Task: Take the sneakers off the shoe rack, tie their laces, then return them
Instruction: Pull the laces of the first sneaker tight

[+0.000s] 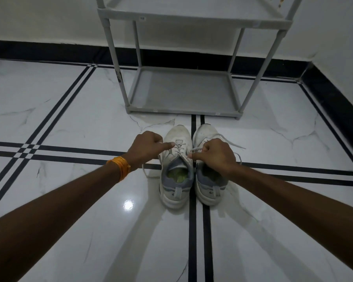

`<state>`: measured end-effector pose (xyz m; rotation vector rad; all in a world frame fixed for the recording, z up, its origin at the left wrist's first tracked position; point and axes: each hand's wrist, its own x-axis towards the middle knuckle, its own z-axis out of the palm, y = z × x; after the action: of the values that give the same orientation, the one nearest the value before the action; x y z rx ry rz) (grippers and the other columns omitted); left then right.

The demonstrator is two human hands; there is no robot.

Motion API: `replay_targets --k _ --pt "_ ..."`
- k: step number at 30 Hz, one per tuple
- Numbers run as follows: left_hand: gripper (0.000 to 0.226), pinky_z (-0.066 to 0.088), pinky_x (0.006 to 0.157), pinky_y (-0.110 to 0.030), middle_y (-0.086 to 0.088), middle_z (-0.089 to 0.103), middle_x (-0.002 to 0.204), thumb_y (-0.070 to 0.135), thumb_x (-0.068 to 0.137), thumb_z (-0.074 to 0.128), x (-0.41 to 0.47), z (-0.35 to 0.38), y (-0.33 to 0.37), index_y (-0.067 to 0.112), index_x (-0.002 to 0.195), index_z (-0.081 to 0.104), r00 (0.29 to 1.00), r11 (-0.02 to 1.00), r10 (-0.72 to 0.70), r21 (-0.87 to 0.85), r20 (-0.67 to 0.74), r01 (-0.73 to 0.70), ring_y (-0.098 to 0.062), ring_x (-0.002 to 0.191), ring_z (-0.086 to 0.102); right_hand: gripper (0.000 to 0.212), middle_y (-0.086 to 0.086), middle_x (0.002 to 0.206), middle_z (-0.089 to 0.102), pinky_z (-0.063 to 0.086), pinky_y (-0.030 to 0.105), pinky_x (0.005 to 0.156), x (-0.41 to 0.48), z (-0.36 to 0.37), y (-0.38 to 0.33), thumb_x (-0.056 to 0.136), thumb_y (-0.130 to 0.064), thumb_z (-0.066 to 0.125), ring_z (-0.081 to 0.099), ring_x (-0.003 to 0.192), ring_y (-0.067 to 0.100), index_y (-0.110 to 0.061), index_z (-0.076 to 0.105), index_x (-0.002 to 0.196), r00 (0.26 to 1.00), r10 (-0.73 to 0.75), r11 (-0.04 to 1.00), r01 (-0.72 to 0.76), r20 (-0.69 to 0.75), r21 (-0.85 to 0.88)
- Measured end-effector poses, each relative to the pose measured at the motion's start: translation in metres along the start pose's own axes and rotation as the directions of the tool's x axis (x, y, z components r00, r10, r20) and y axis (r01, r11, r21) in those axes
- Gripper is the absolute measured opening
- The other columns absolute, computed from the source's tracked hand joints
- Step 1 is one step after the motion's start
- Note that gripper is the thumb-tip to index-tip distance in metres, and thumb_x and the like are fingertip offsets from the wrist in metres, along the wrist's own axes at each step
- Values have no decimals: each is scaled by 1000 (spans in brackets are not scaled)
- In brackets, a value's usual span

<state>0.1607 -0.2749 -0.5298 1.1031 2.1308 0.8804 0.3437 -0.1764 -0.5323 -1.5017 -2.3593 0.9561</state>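
Observation:
Two white sneakers with grey heels stand side by side on the floor, toes pointing at the rack: the left sneaker [176, 169] and the right sneaker [209, 180]. My left hand [146, 148], with orange bangles on the wrist, pinches a lace end at the left side of the left sneaker. My right hand [214, 154] pinches the other lace end of the same shoe, and it covers part of the right sneaker. The right sneaker's laces [232, 144] lie loose over its side. The grey shoe rack [183, 90] stands just beyond the toes, its shelves bare.
The floor is glossy white marble tile [69, 119] with black double stripes. A black skirting [49, 50] runs along the white wall behind the rack and down the right side. A light reflection glares on the tile near the left sneaker's heel.

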Motion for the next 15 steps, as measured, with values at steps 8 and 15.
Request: replay_targets --k 8,15 --pt "37 38 48 -19 -4 39 55 28 89 66 -4 -33 30 10 64 47 991 935 105 -330 -82 -127 -9 47 40 48 -2 48 45 32 26 50 1 -33 -11 78 -34 76 43 49 16 -18 44 47 994 -88 994 92 71 -61" --pt "29 47 62 -31 -2 60 79 35 87 68 -15 -40 72 12 71 60 839 839 506 112 203 -533 -11 67 54 38 15 86 72 48 41 86 7 -107 -66 96 -33 55 64 82 22 -2 66 76 927 -312 945 279 210 173"
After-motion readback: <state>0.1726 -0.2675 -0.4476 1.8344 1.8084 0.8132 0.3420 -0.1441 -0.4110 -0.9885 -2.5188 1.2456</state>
